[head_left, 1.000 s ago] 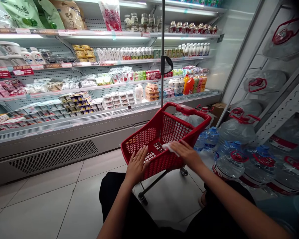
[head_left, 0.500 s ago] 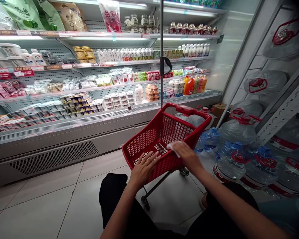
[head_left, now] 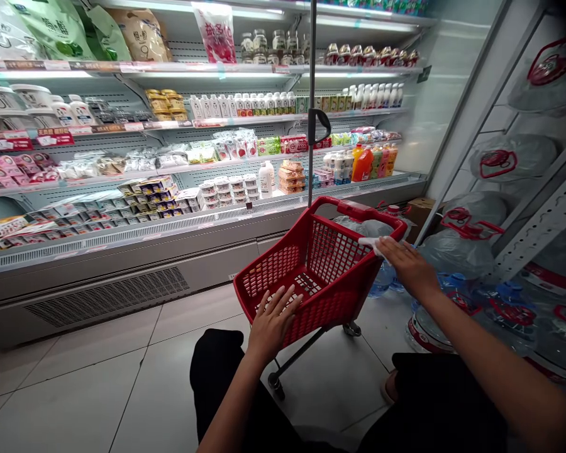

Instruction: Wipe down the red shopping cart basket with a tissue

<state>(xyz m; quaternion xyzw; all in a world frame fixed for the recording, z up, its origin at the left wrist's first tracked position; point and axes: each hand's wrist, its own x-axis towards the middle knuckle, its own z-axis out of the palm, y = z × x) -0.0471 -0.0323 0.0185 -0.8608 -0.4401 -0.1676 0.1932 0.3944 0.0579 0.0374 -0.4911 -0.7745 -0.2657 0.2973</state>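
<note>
A red plastic shopping cart (head_left: 330, 314) stands in front of me, its basket bare inside. On its near rim rests my left hand (head_left: 274, 318), fingers spread and holding nothing. My right hand (head_left: 408, 261) presses a white cloth or tissue (head_left: 371, 244) against the right side rim, close to the handle end. Part of the white piece sticks out past the fingertips over the basket. The palm side of my right hand is hidden.
Behind the cart runs a refrigerated display (head_left: 207, 220) stocked with dairy cartons, cups and bottles. A dark upright post with a handle (head_left: 318, 126) rises before it. Large water bottles (head_left: 429, 327) crowd the right side beside a white metal rack (head_left: 538, 220). Tiles cover the floor (head_left: 179, 365).
My right hand has slid with the white piece along the side rim, away from me and to the right, towards the handle. My left hand stays on the near rim.
</note>
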